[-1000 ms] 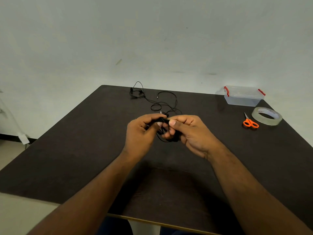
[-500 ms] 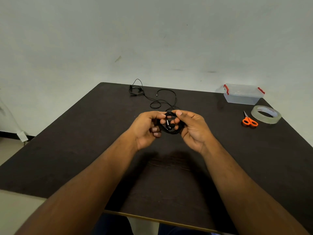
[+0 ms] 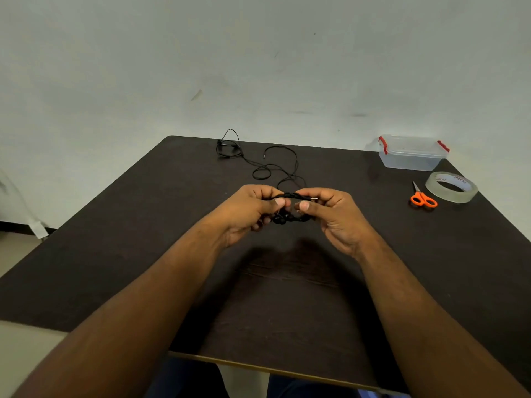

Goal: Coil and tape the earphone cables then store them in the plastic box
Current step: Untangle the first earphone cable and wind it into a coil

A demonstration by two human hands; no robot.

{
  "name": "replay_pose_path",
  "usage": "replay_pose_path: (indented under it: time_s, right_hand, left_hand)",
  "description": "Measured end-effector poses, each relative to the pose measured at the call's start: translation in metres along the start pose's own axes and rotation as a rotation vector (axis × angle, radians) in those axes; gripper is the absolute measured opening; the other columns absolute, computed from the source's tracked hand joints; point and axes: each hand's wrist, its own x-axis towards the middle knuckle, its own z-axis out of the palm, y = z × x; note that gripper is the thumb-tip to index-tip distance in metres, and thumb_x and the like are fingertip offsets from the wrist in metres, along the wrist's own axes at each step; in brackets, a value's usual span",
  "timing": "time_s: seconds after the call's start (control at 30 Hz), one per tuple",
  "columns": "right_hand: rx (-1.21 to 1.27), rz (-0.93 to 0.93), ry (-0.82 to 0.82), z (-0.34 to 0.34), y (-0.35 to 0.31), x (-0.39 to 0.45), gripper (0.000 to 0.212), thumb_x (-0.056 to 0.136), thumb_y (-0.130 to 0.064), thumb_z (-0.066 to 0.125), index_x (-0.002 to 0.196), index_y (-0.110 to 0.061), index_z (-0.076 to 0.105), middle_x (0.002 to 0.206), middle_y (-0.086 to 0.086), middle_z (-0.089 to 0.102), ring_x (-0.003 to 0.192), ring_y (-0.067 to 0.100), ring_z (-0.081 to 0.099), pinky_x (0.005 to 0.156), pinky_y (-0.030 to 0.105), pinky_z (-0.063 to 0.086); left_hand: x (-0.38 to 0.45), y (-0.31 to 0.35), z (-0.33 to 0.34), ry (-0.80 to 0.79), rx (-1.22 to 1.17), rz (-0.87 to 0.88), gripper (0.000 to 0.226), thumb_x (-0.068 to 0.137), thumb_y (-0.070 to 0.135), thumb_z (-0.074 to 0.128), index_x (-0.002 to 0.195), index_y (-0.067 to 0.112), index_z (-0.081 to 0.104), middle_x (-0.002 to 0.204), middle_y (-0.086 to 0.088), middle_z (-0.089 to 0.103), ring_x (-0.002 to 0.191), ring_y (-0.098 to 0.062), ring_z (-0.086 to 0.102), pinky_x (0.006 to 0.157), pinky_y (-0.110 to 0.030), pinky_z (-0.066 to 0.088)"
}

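At the middle of the frame both hands hold a small bundle of black earphone cable (image 3: 290, 196) just above the dark table (image 3: 115, 254). The left hand (image 3: 247, 214) has its thumb and curled fingers pinched on one end of the bundle, and the right hand (image 3: 333, 216) pinches the other end the same way, so the loops are drawn out flat between them; the earbuds (image 3: 283, 219) hang just under the bundle, and a bit of metal plug pokes out by the right thumb. I'd say the coil is about made and wants tidying before any tape goes on. To do that well, the loops should be kept the same size and pressed together, with the plug and buds tucked against the bundle rather than dangling, and one hand should take the whole coil in a firm pinch so the other is free. If the grip slackens, the loops will likely spring apart. The tape roll (image 3: 451, 186) and the orange scissors (image 3: 423, 198) lie at the right edge of the frame, well apart from the hands, and the clear plastic box (image 3: 411, 156) with red clips sits in the upper right, lid on. A second earphone cable (image 3: 258, 165) lies loose and uncoiled on the table, toward its far edge beyond the hands.
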Motion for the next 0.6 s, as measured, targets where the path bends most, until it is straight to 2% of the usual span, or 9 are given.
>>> replay_pose_path:
  time_s: [0.1,0.2,0.27,0.37,0.43,0.5,0.53,0.6]
  right_hand:
    - [-0.004,-0.004,0.014,-0.004,0.004,-0.001,0.024,0.067,-0.013,0.073,0.09,-0.016,0.077,0.087,0.005,0.074,0.084,0.017,0.065,0.081,0.028,0.052]
    - [-0.05,-0.006,0.023,-0.006,0.006,-0.003,0.021,0.077,-0.001,0.069,0.093,-0.014,0.074,0.084,0.004,0.073,0.082,0.016,0.065,0.077,0.026,0.052]
    - [-0.143,-0.033,0.027,-0.009,0.004,-0.003,0.023,0.081,0.005,0.067,0.094,-0.013,0.074,0.086,0.003,0.074,0.082,0.015,0.065,0.077,0.026,0.053]
    - [-0.397,-0.138,-0.032,-0.017,-0.004,-0.004,0.025,0.082,0.003,0.068,0.101,-0.013,0.073,0.093,0.004,0.074,0.085,0.012,0.068,0.081,0.023,0.053]
    - [-0.584,-0.251,-0.065,-0.026,-0.005,-0.004,0.026,0.083,-0.002,0.071,0.105,-0.015,0.073,0.093,0.003,0.073,0.089,0.013,0.068,0.084,0.026,0.053]
    - [-0.8,-0.394,-0.037,-0.039,-0.004,-0.004,0.022,0.083,-0.014,0.072,0.104,-0.019,0.075,0.092,-0.001,0.073,0.094,0.014,0.064,0.086,0.029,0.052]
    - [-0.909,-0.47,-0.025,-0.046,-0.003,-0.004,0.02,0.084,-0.019,0.071,0.103,-0.019,0.076,0.092,-0.003,0.073,0.096,0.012,0.062,0.086,0.029,0.05]
    - [-1.132,-0.624,-0.04,-0.06,-0.002,-0.004,0.022,0.085,-0.025,0.065,0.103,-0.017,0.076,0.092,-0.004,0.074,0.096,0.011,0.057,0.084,0.027,0.047]
  left_hand:
    - [0.001,0.002,0.001,-0.09,-0.224,-0.123,0.014,0.095,0.013,0.054,0.089,0.015,0.067,0.074,0.001,0.061,0.046,-0.005,0.035,0.048,-0.02,0.023]
    - [0.003,0.0,0.002,-0.193,-0.316,-0.209,0.013,0.09,0.016,0.054,0.092,0.016,0.067,0.069,0.004,0.059,0.047,-0.006,0.035,0.051,-0.024,0.021]
    - [0.004,-0.002,0.003,-0.176,-0.207,-0.166,0.014,0.088,0.017,0.055,0.084,0.018,0.069,0.07,0.003,0.059,0.053,-0.007,0.043,0.051,-0.024,0.025]
    - [0.004,-0.002,0.01,-0.094,-0.005,-0.025,0.022,0.093,0.024,0.057,0.076,0.013,0.066,0.077,-0.004,0.063,0.068,-0.015,0.055,0.058,-0.027,0.036]
    - [0.01,-0.005,0.018,-0.027,0.203,0.12,0.033,0.097,0.028,0.055,0.073,0.006,0.06,0.098,-0.009,0.061,0.093,-0.015,0.056,0.073,-0.027,0.039]
    - [0.018,-0.01,0.023,0.001,0.467,0.27,0.037,0.1,0.029,0.049,0.069,0.01,0.053,0.116,-0.009,0.054,0.121,-0.01,0.044,0.088,-0.021,0.033]
    - [0.023,-0.012,0.025,-0.025,0.576,0.311,0.038,0.101,0.031,0.046,0.071,0.009,0.052,0.112,-0.009,0.054,0.121,-0.012,0.044,0.09,-0.021,0.033]
    - [0.032,-0.014,0.033,-0.092,0.742,0.348,0.04,0.102,0.038,0.041,0.078,0.007,0.052,0.09,-0.003,0.055,0.096,-0.02,0.053,0.082,-0.033,0.04]
